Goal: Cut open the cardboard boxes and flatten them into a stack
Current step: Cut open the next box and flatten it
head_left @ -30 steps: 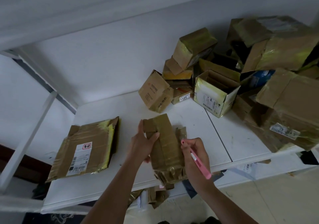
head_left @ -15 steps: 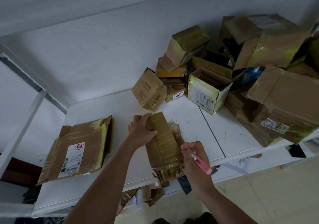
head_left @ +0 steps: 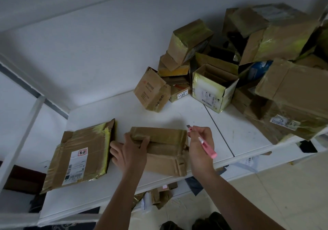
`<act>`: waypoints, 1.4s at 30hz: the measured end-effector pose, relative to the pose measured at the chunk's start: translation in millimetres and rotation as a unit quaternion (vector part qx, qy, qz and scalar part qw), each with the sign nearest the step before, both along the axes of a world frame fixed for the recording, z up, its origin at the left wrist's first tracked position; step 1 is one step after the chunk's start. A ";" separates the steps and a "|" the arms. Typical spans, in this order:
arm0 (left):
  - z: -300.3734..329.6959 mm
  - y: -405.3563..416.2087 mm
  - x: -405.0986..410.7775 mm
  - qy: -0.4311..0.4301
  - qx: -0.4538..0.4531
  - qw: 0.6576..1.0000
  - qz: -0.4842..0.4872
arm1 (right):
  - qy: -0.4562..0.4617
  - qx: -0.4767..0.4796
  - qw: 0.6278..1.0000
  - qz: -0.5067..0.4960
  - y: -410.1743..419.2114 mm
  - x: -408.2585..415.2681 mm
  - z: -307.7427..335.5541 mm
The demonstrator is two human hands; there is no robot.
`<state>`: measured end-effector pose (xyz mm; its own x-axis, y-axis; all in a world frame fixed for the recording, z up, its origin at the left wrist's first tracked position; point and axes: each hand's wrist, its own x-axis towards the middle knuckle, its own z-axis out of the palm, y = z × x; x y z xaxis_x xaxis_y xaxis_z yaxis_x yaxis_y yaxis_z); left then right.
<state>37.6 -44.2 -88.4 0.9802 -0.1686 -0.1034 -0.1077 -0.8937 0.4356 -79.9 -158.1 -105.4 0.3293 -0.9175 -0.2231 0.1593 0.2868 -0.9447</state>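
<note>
Cardboard box [head_left: 165,151] — left hand [head_left: 130,151] gripping it.

2 bare forearms, no sleeves; hands [head_left: 130,151] without gloves or rings.

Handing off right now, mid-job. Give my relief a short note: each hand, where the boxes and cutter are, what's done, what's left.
Left hand: pressing down on the partly flattened box at the table's front edge, fingers curled over its left end.
Right hand: gripping the pink cutter, blade tip up just past the box's right end, not in the cardboard.
Done: one flattened box with a shipping label lies flat to the left, the only piece there so far.
Left: finish flattening the current box and lay it on that one; then the pile of uncut boxes at back right, including the open-topped box.
</note>
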 end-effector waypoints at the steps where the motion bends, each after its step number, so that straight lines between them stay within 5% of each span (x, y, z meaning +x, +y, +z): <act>1: -1.0 1.9 -3.0 -0.021 0.028 0.999 -0.014 | -0.006 -0.015 1.000 0.005 2.1 -0.3 -2.7; 4: 1.7 9.6 -3.6 -0.102 0.118 0.987 -0.040 | -0.030 -0.046 0.998 0.031 -5.9 5.1 -2.5; 7: 4.1 11.8 7.8 -0.162 0.114 0.972 -0.124 | -0.038 -0.055 0.994 0.087 -13.2 13.6 0.7; 12: -8.0 5.7 33.1 -0.041 0.115 0.935 -0.333 | -0.048 -0.029 0.989 0.137 -14.5 11.2 -7.4; 42: -24.4 -0.1 39.9 -0.150 0.047 0.936 -0.314 | 0.021 -0.169 0.960 0.221 -21.9 1.3 -36.6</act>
<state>77.6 -44.3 -112.8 0.6781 -0.7255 0.1177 -0.7298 -0.6455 0.2250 -78.6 -180.0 -142.0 0.6999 -0.7130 0.0411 0.0519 -0.0066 -0.9986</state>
